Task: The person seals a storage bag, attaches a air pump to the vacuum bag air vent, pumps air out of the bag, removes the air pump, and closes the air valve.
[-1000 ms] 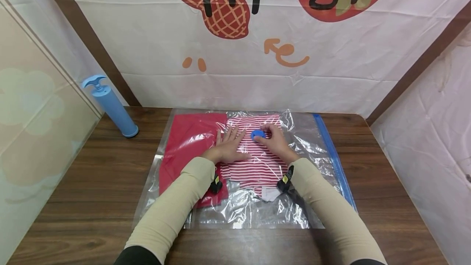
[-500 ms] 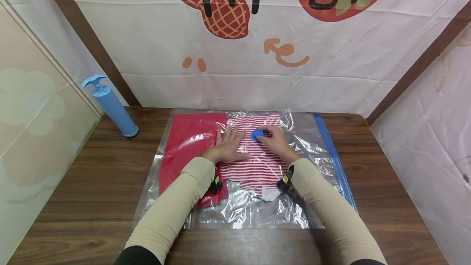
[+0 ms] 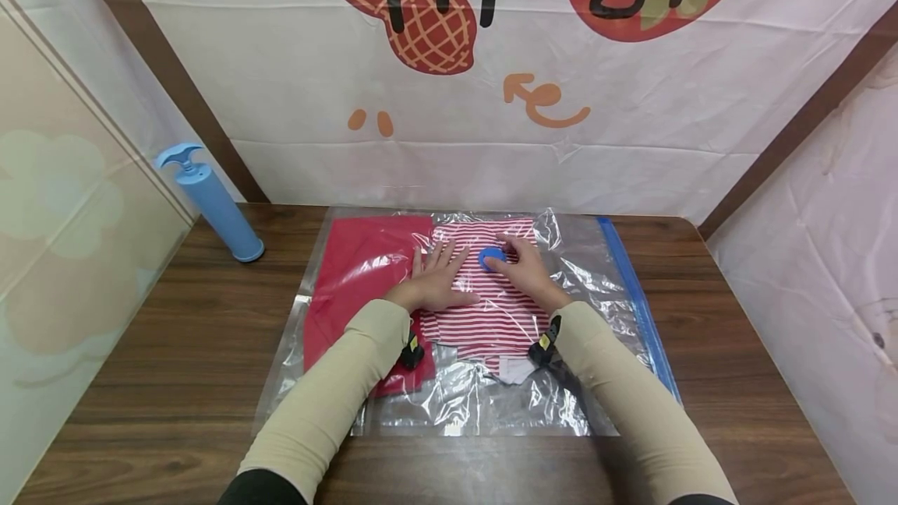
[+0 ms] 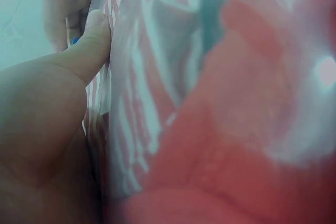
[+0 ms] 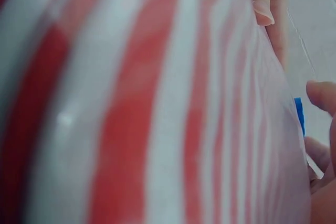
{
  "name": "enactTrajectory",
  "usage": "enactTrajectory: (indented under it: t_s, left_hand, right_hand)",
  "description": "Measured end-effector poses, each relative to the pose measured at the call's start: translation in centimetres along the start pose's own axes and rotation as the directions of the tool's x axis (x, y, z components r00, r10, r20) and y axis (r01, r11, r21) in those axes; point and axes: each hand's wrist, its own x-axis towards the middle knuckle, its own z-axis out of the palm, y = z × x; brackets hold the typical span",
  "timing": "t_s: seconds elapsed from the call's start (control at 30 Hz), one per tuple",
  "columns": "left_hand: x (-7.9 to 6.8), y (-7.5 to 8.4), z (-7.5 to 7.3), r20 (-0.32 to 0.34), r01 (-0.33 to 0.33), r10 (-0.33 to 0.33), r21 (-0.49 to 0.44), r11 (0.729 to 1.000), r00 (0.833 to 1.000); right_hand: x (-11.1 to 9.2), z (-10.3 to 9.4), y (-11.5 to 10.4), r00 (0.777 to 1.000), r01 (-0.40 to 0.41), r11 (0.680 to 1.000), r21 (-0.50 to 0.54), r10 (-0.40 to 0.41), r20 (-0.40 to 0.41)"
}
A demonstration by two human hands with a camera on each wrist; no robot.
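A clear plastic storage bag (image 3: 582,318) lies flat, with a folded red garment (image 3: 358,271) and a red-and-white striped garment (image 3: 491,326) side by side inside. My left hand (image 3: 435,287) rests on the bag with fingers spread, over the inner edge of the striped garment. On the striped side sits a round blue valve cap (image 3: 489,256). My right hand (image 3: 526,267) has thumb and curled fingers around this cap. In the right wrist view, thumb and finger flank the cap (image 5: 300,115); their exact contact is hard to see.
A blue hand pump (image 3: 219,207) stands upright at the table's back left. A blue zip strip (image 3: 634,294) runs down the bag's right edge. The wooden table (image 3: 140,365) meets printed cloth walls (image 3: 449,170) behind and at both sides.
My right thumb and fingers have shifted slightly back and forth around the blue valve cap. The left hand and the bag have stayed in place.
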Motion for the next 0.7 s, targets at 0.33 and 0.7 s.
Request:
enactTrajectory:
  t_s: [0.33, 0.7]
  left_hand:
    - [0.38, -0.23, 0.36, 0.008, 0.010, -0.010, -0.019, 1.000, 1.000]
    - [0.29, -0.19, 0.38, 0.005, 0.010, -0.010, -0.014, 1.000, 1.000]
  right_hand:
    - [0.06, 0.18, 0.21, 1.000, 0.006, 1.000, 0.020, -0.006, -0.022]
    - [0.04, -0.01, 0.13, 1.000, 0.001, 1.000, 0.019, -0.001, 0.011]
